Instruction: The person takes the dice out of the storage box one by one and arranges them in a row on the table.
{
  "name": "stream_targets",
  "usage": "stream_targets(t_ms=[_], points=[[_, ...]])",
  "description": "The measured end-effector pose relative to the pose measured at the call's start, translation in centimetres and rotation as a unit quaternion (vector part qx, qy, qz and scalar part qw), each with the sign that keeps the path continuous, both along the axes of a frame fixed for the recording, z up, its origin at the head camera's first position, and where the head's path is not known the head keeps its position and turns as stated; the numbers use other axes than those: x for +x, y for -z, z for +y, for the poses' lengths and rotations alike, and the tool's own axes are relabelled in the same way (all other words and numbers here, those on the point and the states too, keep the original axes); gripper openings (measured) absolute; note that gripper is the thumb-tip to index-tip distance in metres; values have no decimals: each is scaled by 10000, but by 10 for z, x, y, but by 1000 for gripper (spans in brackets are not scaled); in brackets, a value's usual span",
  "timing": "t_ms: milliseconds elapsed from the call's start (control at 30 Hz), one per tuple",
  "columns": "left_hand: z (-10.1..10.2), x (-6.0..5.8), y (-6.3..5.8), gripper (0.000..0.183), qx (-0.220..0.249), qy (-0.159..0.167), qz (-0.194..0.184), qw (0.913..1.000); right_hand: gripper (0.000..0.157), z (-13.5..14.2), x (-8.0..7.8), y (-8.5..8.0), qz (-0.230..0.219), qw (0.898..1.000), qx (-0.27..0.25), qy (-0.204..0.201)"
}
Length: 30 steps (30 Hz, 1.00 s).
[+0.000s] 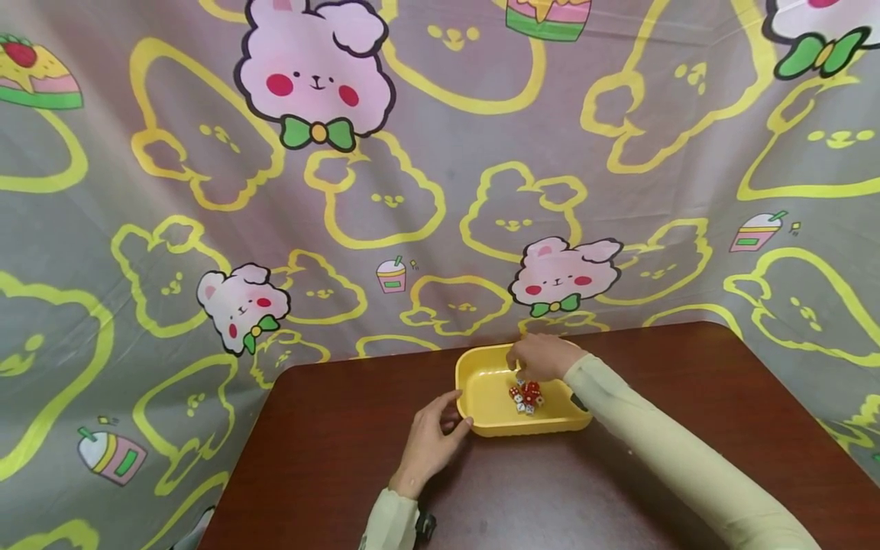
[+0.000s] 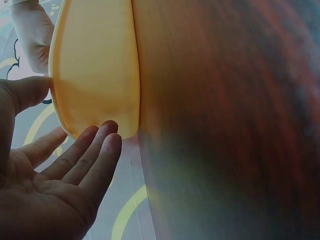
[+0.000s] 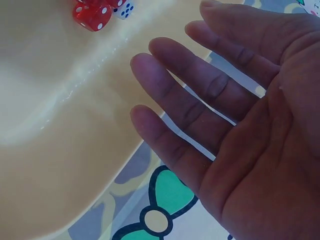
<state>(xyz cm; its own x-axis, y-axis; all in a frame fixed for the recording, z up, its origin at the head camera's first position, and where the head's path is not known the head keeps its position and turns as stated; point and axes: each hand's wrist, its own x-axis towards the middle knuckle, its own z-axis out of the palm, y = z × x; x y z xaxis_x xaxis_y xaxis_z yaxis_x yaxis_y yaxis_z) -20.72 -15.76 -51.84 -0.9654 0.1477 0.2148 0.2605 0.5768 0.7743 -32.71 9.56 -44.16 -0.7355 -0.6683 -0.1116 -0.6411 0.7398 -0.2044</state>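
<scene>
A yellow rectangular tray (image 1: 481, 422) lies on the table and holds a small cluster of red dice (image 1: 528, 398) and white dice (image 1: 520, 407). At its left end, my left hand (image 1: 433, 435) touches the rim and outer wall with thumb and spread, fairly straight fingers. My right hand (image 1: 546, 357) hangs over the tray's far side, above the dice. Seen in the right wrist view, its fingers (image 3: 185, 107) are extended and apart, with nothing between them. One red die (image 3: 92, 17) and part of a white die (image 3: 123, 10) show beyond the fingertips there.
The dark reddish-brown wooden table (image 1: 330, 443) has rounded far corners. Behind it hangs a grey patterned curtain (image 1: 426, 183) with cartoon rabbits and yellow outlines, close to the table's back edge. My right sleeve (image 1: 674, 451) crosses the table's right part.
</scene>
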Motion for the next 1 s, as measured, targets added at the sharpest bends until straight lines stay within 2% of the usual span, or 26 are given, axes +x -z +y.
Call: stream_targets(t_ms=[633,1000], points=[[0,-1,-2,51,-62,-73,-22,10000,10,-12,-12,11,-347,9972,528,402],[1,0,-1,51,-93,-61,-30,9999,7,-14,-11,16,-315,9975,546,310]])
